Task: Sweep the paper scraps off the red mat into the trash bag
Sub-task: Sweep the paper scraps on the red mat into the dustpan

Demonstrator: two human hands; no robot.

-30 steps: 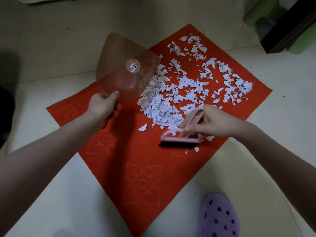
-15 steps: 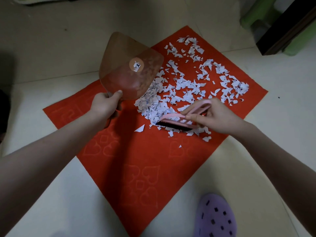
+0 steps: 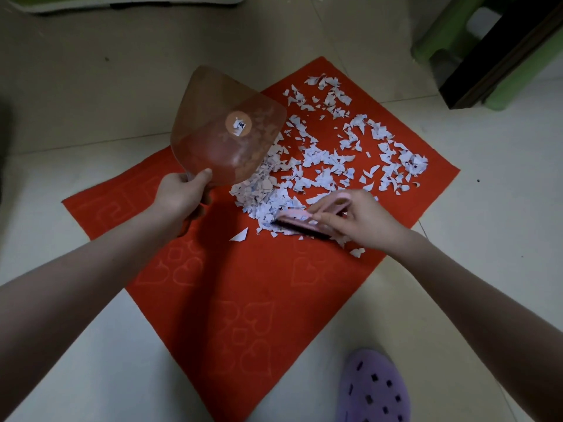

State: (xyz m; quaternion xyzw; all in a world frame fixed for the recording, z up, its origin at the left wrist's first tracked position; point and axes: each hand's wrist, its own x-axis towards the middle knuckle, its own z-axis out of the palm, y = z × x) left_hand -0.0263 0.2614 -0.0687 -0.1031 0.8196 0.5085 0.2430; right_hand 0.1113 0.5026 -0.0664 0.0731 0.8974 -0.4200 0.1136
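A red mat (image 3: 243, 300) with embossed hearts lies on the pale floor. White paper scraps (image 3: 323, 166) are scattered over its far half, with a denser heap near the middle. My left hand (image 3: 182, 196) grips the handle of a translucent brownish dustpan (image 3: 225, 129), tilted up above the heap's left edge. My right hand (image 3: 356, 220) holds a small pink brush (image 3: 301, 223), bristles down on the mat at the near edge of the heap. One triangular scrap (image 3: 239, 235) lies apart, nearer me. No trash bag is in view.
A purple perforated slipper (image 3: 373, 388) sits on the floor at the lower right. A dark furniture piece (image 3: 502, 53) and green stool legs (image 3: 441, 35) stand at the upper right. A green-edged object (image 3: 128, 3) lies along the top edge.
The brush has pushed forward and left from the mat's near side into the heap's edge, leaving a few scraps behind it. The dustpan has stayed tilted above the pile.
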